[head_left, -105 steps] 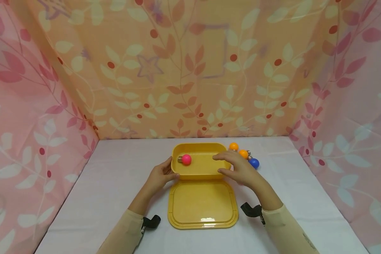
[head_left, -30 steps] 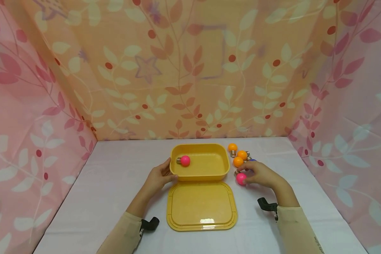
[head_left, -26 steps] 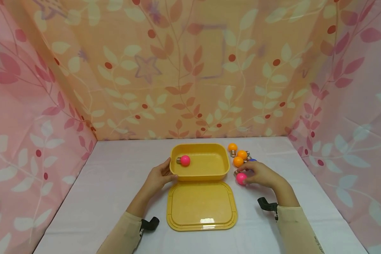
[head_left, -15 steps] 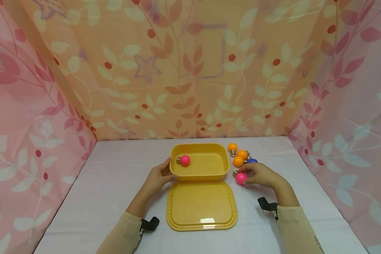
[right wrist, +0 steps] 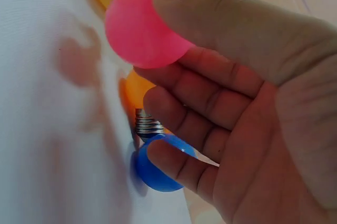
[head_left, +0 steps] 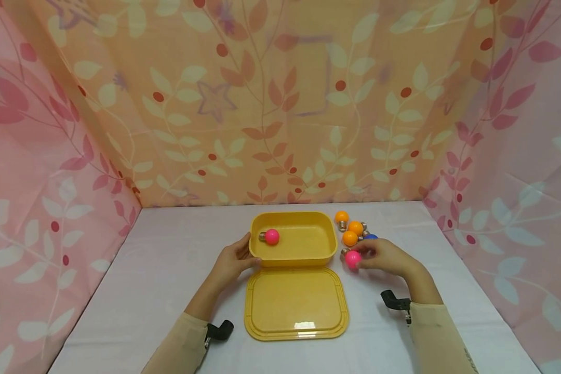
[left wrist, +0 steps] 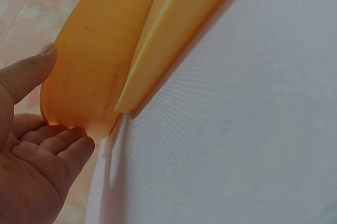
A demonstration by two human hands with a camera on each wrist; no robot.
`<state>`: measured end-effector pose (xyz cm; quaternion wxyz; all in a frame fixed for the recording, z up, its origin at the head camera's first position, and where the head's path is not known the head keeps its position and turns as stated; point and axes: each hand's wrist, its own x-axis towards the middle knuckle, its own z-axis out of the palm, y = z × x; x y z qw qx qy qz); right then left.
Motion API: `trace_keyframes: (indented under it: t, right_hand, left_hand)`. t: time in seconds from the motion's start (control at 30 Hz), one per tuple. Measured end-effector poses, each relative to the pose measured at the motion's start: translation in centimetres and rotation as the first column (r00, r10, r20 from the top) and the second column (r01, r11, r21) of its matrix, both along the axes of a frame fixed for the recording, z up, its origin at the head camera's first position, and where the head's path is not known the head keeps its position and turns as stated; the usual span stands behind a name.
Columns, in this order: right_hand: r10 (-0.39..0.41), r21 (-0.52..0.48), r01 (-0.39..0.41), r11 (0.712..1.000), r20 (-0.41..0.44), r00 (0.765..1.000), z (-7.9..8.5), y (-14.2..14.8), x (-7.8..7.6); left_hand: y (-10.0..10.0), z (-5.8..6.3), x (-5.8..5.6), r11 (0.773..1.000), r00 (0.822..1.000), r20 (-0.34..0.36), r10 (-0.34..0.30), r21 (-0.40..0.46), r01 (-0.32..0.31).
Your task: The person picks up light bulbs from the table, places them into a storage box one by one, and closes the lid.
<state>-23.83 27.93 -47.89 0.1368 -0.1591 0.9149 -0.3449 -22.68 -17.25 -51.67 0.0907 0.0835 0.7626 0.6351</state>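
Note:
My left hand (head_left: 231, 259) holds the left end of the open yellow plastic box (head_left: 293, 261), thumb on the near side and fingers at the end wall. Inside the box, towards its left, lies a pink light bulb (head_left: 272, 237). My right hand (head_left: 384, 257) pinches a second pink light bulb (head_left: 352, 259) between thumb and fingers, just right of the box. In the right wrist view that pink bulb (right wrist: 142, 26) is above the table, its shadow apart from it. Beyond the fingers lies a blue bulb (right wrist: 160, 166), partly covered by the little finger.
Several orange bulbs (head_left: 349, 238) lie close together right of the box, with the blue bulb (head_left: 371, 237) partly behind my right hand. The yellow lid (head_left: 296, 304) lies flat in front of the box. Patterned cloth walls (head_left: 280, 156) enclose the white table's back and sides.
My right hand has gone from above the box to the bulbs on the right and taken hold of a pink one, now raised slightly. The left hand stays at the box.

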Motion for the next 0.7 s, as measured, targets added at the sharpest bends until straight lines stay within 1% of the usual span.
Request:
trace_keyframes:
  t: [0.17, 0.43, 0.7]
  right_hand:
    - [-0.002, -0.047, 0.0, 0.999, -0.05, 0.999, 0.6, 0.5, 0.3]
    - [-0.03, -0.131, 0.017, 0.991, -0.096, 0.995, 1.2, 0.3, 0.4]
    - [-0.059, -0.13, 0.036, 0.991, -0.175, 0.983, 1.5, 0.5, 0.6]
  left_hand:
    - [0.0, -0.2, -0.1, 1.0, 1.0, 0.008, -0.001, 0.015, 0.001]
    - [0.1, 0.0, -0.1, 1.0, 1.0, 0.015, 0.006, 0.013, -0.006]
    - [0.1, -0.1, 0.0, 1.0, 1.0, 0.005, 0.009, -0.002, -0.009]
